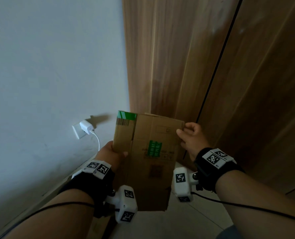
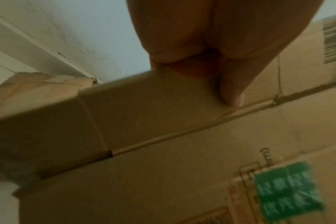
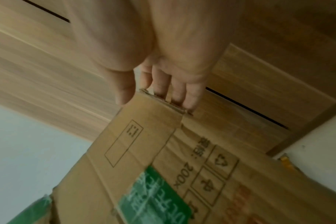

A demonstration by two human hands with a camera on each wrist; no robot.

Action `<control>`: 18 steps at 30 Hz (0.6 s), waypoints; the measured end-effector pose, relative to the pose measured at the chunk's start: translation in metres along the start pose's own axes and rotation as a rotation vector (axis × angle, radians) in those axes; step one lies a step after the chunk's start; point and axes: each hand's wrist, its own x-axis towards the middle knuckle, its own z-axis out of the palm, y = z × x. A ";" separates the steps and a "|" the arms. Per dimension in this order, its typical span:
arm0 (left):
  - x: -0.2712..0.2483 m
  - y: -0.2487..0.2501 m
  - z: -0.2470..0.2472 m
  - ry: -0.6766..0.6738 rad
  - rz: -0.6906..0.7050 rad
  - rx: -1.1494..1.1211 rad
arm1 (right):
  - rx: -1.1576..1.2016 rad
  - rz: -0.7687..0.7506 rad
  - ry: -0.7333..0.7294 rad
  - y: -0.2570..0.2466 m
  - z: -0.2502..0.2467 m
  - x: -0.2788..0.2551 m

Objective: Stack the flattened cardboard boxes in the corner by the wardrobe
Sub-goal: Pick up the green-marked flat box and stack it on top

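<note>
Both hands grip the flattened cardboard box [image 1: 150,157], left hand [image 1: 111,152] and right hand [image 1: 190,137] pinching opposite side edges, long axis pointing toward the wardrobe [image 1: 203,66], open floor [image 1: 186,221] below.

Light: dim, cool daylight is falling on the white wall [image 1: 48,66], brightest at upper left of the head view.
Shadows: the charger [image 1: 86,127] is casting a shadow rightward.
Distortion: the wardrobe [image 1: 203,57] edges are bowing toward the frame borders.
Blur: both wrist views are smearing; the green label [image 2: 286,191] print is reading soft.
Near focus: the left hand [image 2: 211,37] is filling the upper frame, soft.
</note>
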 end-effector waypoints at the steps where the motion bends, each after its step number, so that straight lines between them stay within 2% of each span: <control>1: 0.001 0.003 0.001 0.016 0.011 -0.022 | 0.002 0.028 -0.001 0.002 -0.001 0.002; 5: 0.003 0.010 0.006 0.043 0.024 -0.111 | -0.090 0.134 -0.078 0.009 0.001 0.005; 12: 0.010 0.018 0.004 0.077 0.060 -0.284 | -0.169 0.215 -0.178 0.018 0.003 0.008; 15: 0.017 0.015 0.001 0.028 0.055 -0.379 | -0.175 0.242 -0.254 0.028 0.002 0.013; 18: 0.023 0.011 -0.002 -0.024 0.052 -0.453 | -0.157 0.233 -0.266 0.029 0.003 0.014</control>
